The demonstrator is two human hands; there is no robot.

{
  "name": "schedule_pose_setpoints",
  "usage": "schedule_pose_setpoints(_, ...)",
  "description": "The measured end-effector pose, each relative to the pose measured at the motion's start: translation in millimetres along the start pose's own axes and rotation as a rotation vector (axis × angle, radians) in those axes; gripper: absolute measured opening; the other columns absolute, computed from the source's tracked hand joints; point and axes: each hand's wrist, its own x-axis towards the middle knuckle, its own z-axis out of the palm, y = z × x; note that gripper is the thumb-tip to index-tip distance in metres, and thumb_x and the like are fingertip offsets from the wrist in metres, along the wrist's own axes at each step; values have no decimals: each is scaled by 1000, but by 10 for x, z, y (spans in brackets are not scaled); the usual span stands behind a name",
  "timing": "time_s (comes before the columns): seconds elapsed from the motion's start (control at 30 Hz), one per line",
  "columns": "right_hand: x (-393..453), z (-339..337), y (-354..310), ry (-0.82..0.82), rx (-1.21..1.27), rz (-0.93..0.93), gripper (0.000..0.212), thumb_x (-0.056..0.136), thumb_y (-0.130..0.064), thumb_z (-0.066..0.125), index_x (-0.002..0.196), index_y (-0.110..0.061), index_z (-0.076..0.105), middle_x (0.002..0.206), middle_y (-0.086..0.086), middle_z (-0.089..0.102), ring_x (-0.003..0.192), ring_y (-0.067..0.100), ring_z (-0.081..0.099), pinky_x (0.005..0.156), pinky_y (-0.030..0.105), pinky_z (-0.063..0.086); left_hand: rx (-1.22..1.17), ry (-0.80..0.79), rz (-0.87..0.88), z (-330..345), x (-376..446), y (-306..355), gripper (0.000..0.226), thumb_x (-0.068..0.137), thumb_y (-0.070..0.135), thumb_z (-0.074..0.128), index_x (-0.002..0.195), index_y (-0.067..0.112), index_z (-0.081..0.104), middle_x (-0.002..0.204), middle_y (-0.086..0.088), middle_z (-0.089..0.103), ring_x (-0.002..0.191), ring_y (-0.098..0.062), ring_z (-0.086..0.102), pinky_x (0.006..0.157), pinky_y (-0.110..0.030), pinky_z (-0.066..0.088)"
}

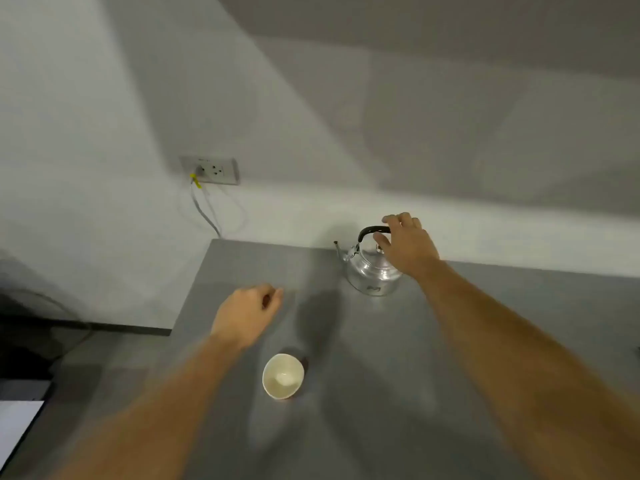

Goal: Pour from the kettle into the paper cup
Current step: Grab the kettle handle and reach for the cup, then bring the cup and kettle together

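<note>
A small silver kettle (372, 275) with a black arched handle stands upright near the far edge of the grey table (450, 358), its spout pointing left. My right hand (408, 245) is at the handle's right end, fingers curled over it and thumb under, not clearly closed. A white paper cup (283, 375) stands upright nearer me, with a little pale content at its bottom. My left hand (247, 315) hovers above the table behind and left of the cup, fingers loosely curled, holding nothing.
A white wall runs behind the table. A wall socket (209, 170) with a plugged-in white cable sits at upper left. The table's left edge drops to a dark floor, with a white sheet (15, 424) at the lower left.
</note>
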Motion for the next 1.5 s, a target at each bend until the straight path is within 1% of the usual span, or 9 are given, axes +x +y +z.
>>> schedule_pose_setpoints(0.13,303,80,122,-112,53,55,48,101,-50,44,130,-14,55,128,14,57,117,34,50,95,50,46,-36,-4,-54,96,-10,-74,45,99,53,47,65,25,45,56,3,49,68,-33,61,59,-34,40)
schedule_pose_setpoints(0.3,513,254,247,-213,179,127,68,90,-76,31,86,-16,62,81,6,68,77,26,61,68,38,47,-59,-15,-79,224,4,-194,46,99,52,48,72,15,52,55,-1,51,64,-32,61,57,-37,44)
schedule_pose_setpoints(0.53,583,292,272,-155,347,185,70,80,-81,49,52,-17,50,40,-9,57,52,15,53,48,30,33,-79,-49,-165,321,-27,-334,46,99,52,49,72,16,55,59,-2,58,64,-30,60,60,-38,48)
schedule_pose_setpoints(0.63,531,305,289,-156,380,193,69,78,-80,54,50,-17,51,37,-21,54,49,13,51,47,29,31,-88,-39,-184,371,-75,-400,47,99,51,50,69,16,53,56,-1,56,59,-27,58,56,-35,42)
schedule_pose_setpoints(0.8,369,181,240,-152,384,188,77,76,-79,58,57,-5,54,45,-1,47,51,18,49,48,32,33,-116,-45,-208,412,-221,-454,44,100,49,51,70,17,53,56,0,57,58,-23,58,55,-36,44)
schedule_pose_setpoints(1.0,16,-175,92,-118,426,160,67,78,-74,61,52,-12,56,50,1,49,52,19,48,49,33,36,-172,-86,-241,435,-492,-533,26,100,44,55,94,22,67,72,3,67,71,-23,64,65,-33,46)
schedule_pose_setpoints(1.13,-341,-400,-30,-114,445,142,63,82,-71,62,48,-19,51,39,-6,51,46,13,45,49,31,35,-219,-159,-299,494,-712,-599,23,101,30,57,119,24,69,99,-1,75,88,-24,69,81,-34,54)
schedule_pose_setpoints(1.33,-935,-615,-159,-86,467,81,64,82,-71,64,52,-15,57,46,-1,52,47,17,47,49,32,38,-296,-353,-260,588,-1009,-649,67,89,1,61,151,23,46,114,-5,63,88,-20,59,82,-29,50)
schedule_pose_setpoints(1.5,-1362,-720,-255,-123,442,78,66,79,-71,64,59,-8,62,52,10,60,53,29,58,56,39,49,-303,-397,-194,665,-1123,-618,94,73,10,84,155,19,38,138,-6,51,126,-23,51,109,-35,44)
